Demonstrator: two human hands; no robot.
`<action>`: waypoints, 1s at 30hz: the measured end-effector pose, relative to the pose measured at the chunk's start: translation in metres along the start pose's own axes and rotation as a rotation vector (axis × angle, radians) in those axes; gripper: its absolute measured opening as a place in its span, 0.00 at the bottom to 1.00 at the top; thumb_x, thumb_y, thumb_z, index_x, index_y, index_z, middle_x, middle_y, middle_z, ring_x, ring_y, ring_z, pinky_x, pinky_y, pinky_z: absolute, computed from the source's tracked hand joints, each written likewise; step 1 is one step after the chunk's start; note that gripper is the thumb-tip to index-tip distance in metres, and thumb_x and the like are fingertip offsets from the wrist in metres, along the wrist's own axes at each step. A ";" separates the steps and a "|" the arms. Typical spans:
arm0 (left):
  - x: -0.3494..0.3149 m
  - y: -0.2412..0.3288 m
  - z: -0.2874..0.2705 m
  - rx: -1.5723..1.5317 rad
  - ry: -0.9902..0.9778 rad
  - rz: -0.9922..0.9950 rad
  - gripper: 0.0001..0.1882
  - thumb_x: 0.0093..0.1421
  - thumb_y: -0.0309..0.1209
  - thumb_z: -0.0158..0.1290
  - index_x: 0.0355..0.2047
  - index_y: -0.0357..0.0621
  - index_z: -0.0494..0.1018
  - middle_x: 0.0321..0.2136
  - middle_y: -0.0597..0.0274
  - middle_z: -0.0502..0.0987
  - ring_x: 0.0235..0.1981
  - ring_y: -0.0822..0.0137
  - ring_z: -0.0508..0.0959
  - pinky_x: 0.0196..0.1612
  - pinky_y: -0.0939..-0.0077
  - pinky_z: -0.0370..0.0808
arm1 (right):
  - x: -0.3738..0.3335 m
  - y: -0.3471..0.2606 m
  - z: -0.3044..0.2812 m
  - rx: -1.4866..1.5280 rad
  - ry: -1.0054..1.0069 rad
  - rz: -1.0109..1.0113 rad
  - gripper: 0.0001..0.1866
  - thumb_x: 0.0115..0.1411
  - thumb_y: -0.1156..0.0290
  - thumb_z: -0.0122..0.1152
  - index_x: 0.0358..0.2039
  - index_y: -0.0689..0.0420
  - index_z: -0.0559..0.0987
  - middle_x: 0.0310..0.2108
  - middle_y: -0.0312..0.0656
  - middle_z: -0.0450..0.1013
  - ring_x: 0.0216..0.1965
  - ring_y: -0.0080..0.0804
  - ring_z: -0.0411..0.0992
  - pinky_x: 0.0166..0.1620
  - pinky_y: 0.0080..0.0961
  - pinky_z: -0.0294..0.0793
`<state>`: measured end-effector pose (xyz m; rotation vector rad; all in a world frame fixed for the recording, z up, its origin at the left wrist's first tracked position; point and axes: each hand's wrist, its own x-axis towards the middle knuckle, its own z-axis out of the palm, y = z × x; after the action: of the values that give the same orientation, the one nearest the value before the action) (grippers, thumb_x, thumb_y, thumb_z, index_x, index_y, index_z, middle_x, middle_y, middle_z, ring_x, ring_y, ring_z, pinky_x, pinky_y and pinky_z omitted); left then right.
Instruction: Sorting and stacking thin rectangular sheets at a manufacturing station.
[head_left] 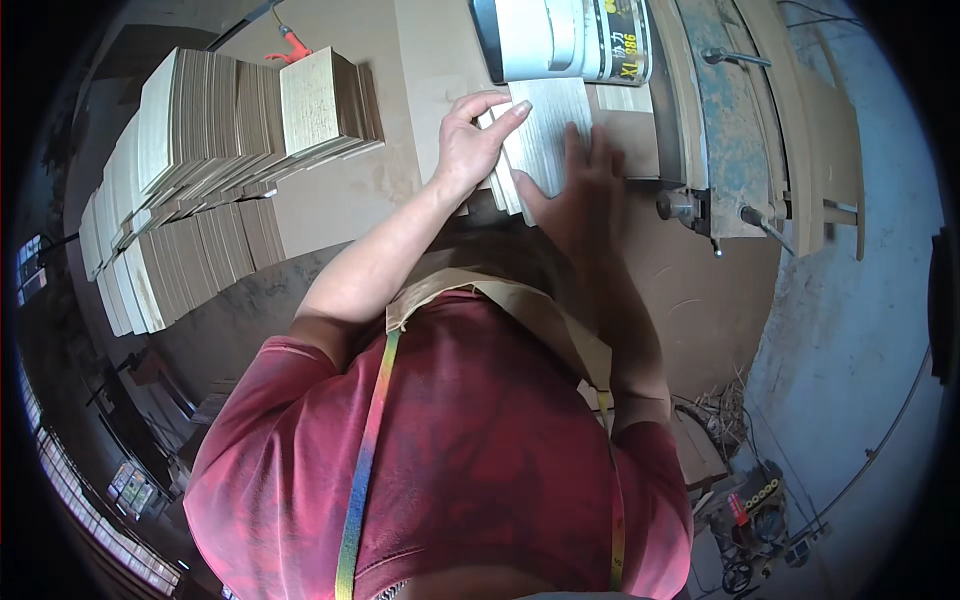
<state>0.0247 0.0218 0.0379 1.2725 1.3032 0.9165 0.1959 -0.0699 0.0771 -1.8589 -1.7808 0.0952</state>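
A pale, thin wooden board [550, 135] lies in front of me at the top of the view, with narrow strips of similar wood under its left edge. My left hand [472, 145] is closed around that left edge, its thumb on top and its fingers curled at the far side. My right hand [588, 195] rests over the board's right side with fingers spread; it is slightly blurred. Just beyond the board stands a white plastic container [525, 45] beside a can with a black and yellow label [625, 40].
Long rows of stacked thin wooden boards [210, 110] fill the table's left side. Behind them lies a red air-gun-like tool [291, 46] on a hose. To the right stands a worn blue clamping frame [735, 120] with metal screw handles, near a bluish wall [850, 330].
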 end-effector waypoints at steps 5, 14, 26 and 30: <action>0.008 -0.002 -0.004 -0.036 0.006 0.044 0.22 0.69 0.40 0.72 0.58 0.42 0.86 0.59 0.51 0.81 0.62 0.56 0.79 0.70 0.64 0.75 | -0.037 0.037 0.001 -0.030 0.125 0.056 0.37 0.56 0.58 0.80 0.64 0.62 0.81 0.63 0.62 0.74 0.61 0.65 0.75 0.63 0.54 0.79; 0.014 -0.020 -0.032 -0.049 -0.195 0.147 0.18 0.66 0.40 0.75 0.51 0.43 0.89 0.62 0.50 0.79 0.64 0.55 0.78 0.70 0.64 0.74 | 0.010 0.138 0.080 -0.233 0.200 0.012 0.31 0.64 0.60 0.73 0.61 0.67 0.81 0.64 0.62 0.75 0.60 0.62 0.76 0.62 0.52 0.79; 0.015 -0.009 -0.002 -0.007 -0.042 0.044 0.22 0.66 0.33 0.75 0.59 0.43 0.85 0.68 0.54 0.75 0.64 0.56 0.78 0.73 0.65 0.73 | -0.044 0.035 -0.005 0.041 0.027 0.085 0.44 0.55 0.53 0.83 0.66 0.64 0.78 0.63 0.64 0.72 0.57 0.67 0.75 0.60 0.56 0.80; 0.013 -0.016 -0.018 -0.003 -0.112 0.106 0.22 0.65 0.36 0.76 0.56 0.41 0.87 0.66 0.52 0.76 0.63 0.55 0.79 0.71 0.64 0.75 | -0.056 0.091 0.005 -0.055 0.025 0.133 0.41 0.56 0.56 0.82 0.66 0.63 0.79 0.63 0.62 0.72 0.58 0.68 0.75 0.61 0.56 0.80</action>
<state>0.0058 0.0351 0.0231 1.3812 1.1557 0.9077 0.2698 -0.1178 0.0156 -2.0078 -1.6578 0.0735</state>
